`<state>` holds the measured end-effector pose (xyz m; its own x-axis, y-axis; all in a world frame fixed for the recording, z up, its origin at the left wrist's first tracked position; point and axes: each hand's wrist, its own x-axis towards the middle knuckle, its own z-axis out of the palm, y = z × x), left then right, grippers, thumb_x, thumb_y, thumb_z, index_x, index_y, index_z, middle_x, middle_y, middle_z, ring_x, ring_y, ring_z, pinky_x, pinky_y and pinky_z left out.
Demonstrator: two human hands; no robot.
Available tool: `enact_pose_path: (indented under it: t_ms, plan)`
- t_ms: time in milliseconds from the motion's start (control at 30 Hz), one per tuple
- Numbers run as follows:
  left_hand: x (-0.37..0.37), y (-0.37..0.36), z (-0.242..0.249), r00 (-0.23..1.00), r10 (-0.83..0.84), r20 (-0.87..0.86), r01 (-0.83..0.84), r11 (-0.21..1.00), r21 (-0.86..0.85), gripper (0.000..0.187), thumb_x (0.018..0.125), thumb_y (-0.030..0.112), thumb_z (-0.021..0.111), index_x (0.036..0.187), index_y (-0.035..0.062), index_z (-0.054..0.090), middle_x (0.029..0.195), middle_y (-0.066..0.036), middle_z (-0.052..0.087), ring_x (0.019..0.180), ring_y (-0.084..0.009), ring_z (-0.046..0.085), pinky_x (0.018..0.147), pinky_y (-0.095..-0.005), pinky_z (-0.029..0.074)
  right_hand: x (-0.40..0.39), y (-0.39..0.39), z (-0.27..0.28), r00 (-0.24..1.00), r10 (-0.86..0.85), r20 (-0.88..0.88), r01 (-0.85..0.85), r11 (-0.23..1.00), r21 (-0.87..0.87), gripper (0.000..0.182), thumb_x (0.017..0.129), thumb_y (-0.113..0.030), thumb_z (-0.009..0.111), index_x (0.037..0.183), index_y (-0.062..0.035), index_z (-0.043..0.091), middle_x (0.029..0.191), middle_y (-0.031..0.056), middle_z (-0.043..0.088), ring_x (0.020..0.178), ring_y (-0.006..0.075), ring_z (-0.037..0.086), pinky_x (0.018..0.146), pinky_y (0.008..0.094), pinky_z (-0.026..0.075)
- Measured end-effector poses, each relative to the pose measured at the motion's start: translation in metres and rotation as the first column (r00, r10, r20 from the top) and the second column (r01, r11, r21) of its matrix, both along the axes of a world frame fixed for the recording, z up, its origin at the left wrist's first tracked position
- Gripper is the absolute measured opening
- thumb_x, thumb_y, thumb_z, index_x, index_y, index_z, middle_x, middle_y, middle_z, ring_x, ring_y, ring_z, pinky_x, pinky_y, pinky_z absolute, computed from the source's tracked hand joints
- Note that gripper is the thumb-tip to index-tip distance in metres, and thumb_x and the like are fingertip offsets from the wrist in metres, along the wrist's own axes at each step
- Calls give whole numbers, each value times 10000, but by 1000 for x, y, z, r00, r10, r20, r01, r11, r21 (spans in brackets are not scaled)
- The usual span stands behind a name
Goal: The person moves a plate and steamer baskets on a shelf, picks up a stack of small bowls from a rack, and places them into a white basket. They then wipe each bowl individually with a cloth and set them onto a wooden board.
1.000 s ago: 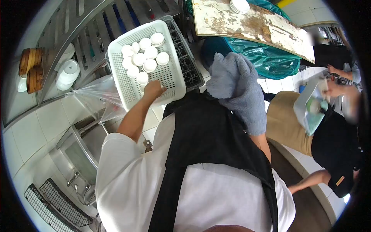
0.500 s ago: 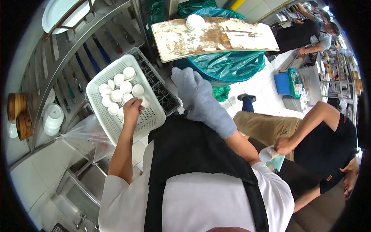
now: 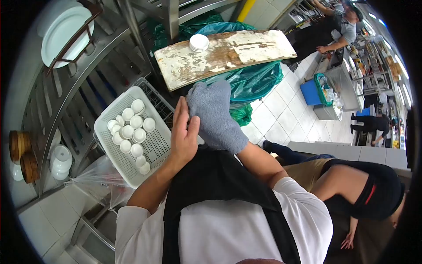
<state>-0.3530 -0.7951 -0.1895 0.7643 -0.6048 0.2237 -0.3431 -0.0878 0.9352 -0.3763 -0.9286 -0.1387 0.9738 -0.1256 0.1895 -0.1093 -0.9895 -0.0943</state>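
Observation:
A grey cloth (image 3: pixel 213 110) wraps my right hand (image 3: pixel 206 99), covering the fingers, which seem curled inside it. Bare and stretched, the fingers of my left hand (image 3: pixel 182 136) lie against the cloth's left side, thumb uppermost. Whether something small sits between palm and cloth is hidden. To the left of my hands, a white perforated plastic basket (image 3: pixel 160 145) holds several small white round dishes (image 3: pixel 139 135), loosely grouped along its left half. Ahead, a short stack of similar white dishes (image 3: pixel 199 43) rests on a worn, peeling board (image 3: pixel 259 46).
Under the board stands a bin lined with green plastic (image 3: pixel 255 81). A slatted metal shelf (image 3: pixel 70 88) on the left carries white plates (image 3: pixel 68 39) and bowls (image 3: pixel 60 160). On my right a co-worker in black (image 3: pixel 365 185) leans close by. A blue bin (image 3: pixel 313 91) stands farther off.
My left hand has left the dishes in the basket and come right, against the cloth around my right hand. The co-worker on the right has bent and shifted lower.

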Motion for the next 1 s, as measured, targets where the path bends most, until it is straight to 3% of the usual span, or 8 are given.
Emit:
enact_pose_path:
  t_ms: [133, 233, 367, 567, 767, 867, 967, 1000]
  plan:
    - [2, -11, -18, 1000, -13, -10, 13, 1000, 20, 599, 1030, 293, 414, 1461, -81, 234, 1536, -242, 244, 1445, -319, 209, 1164, -358, 179, -14, 0, -8, 995, -100, -7, 100, 979, 176, 241, 674, -213, 663, 827, -34, 610, 845, 154, 563, 651, 298, 541, 544, 405, 343]
    - [16, -19, -16, 815, -211, -540, 46, 952, -303, 500, 1055, 254, 345, 1463, -32, 297, 1497, -164, 343, 1361, -247, 364, 1126, -343, 286, -26, -3, -12, 997, 66, 47, -55, 975, -215, 292, 685, -209, 671, 895, -22, 592, 929, 156, 566, 715, 310, 546, 570, 396, 349]
    - [20, -29, -8, 655, -291, -697, 48, 937, -346, 407, 1048, 200, 371, 1385, -25, 412, 1327, -140, 527, 1178, -219, 555, 1006, -353, 448, -45, -23, 4, 992, -43, 122, 49, 998, -46, 409, 669, -210, 701, 1004, -16, 567, 958, 144, 569, 761, 305, 559, 627, 390, 369]
    - [19, -46, -16, 522, -416, -745, 152, 905, -398, 195, 976, 74, 528, 1148, -13, 564, 1108, -89, 623, 1008, -159, 628, 928, -318, 520, -71, -47, 17, 950, -307, 55, 271, 901, 340, 408, 692, -218, 743, 1046, -67, 607, 960, 125, 605, 884, 289, 616, 722, 409, 467]
    - [37, -81, 0, 639, -345, -687, 139, 931, -338, 158, 929, 87, 616, 1057, -4, 599, 968, -46, 646, 866, -90, 611, 793, -233, 505, -104, -82, 25, 877, -456, 150, 434, 887, 155, 221, 739, -207, 699, 939, -132, 641, 908, 111, 590, 844, 307, 595, 702, 409, 479]
    - [70, -107, -9, 992, -101, -69, 107, 989, 98, 129, 912, 90, 614, 1008, 3, 626, 940, -94, 661, 880, -189, 639, 765, -315, 509, -121, -95, 37, 831, -556, 13, 555, 831, 31, 106, 784, -208, 647, 890, -205, 643, 862, 91, 573, 814, 304, 575, 676, 407, 474]
    - [104, -132, -44, 729, -109, 676, -29, 982, 189, 138, 884, 84, 615, 1002, 15, 634, 990, -160, 651, 970, -331, 628, 826, -406, 510, -133, -108, 32, 819, -555, -147, 548, 832, -89, 76, 795, -268, 629, 870, -274, 633, 841, 93, 558, 789, 299, 564, 656, 403, 475]
    - [108, -138, -49, 727, -110, 678, -27, 982, 188, 138, 884, 84, 615, 1002, 15, 634, 990, -160, 651, 970, -331, 628, 826, -406, 510, -135, -107, 35, 818, -557, -144, 550, 831, -88, 76, 795, -268, 629, 870, -274, 633, 841, 93, 558, 789, 299, 564, 656, 403, 475]
